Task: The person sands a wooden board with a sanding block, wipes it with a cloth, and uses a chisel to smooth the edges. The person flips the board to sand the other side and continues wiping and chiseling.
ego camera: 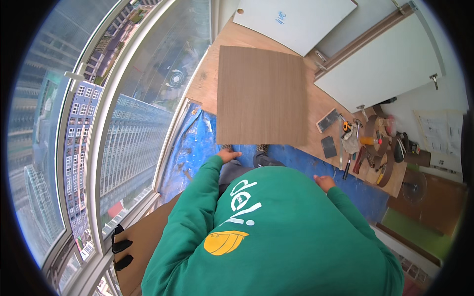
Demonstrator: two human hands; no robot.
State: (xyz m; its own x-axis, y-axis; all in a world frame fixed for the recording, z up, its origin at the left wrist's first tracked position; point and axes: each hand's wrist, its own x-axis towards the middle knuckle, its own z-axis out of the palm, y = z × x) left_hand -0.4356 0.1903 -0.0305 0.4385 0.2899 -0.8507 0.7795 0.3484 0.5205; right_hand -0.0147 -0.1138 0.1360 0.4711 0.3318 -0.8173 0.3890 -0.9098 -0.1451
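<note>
A square brown wood-grain panel (262, 95) lies flat on the plywood worktop (204, 79) before me, its near edge jutting past the table's front. Just short of that edge is my left hand (230, 155), fingers extended, nothing in it and apart from the panel. My right hand (324, 182) hangs low beside my green sweatshirt (281, 229). It is partly hidden by my torso, so its grip does not show. My shoes (262, 148) peek out under the panel's near edge.
Tall windows (139, 122) run along the left. White panels (292, 22) lean at the back; one hinged door (385, 59) stands right. Tools, a tape measure (346, 127), an orange bottle (370, 141) and brown edge banding (387, 168) crowd the worktop's right. Blue sheeting (189, 144) covers the floor.
</note>
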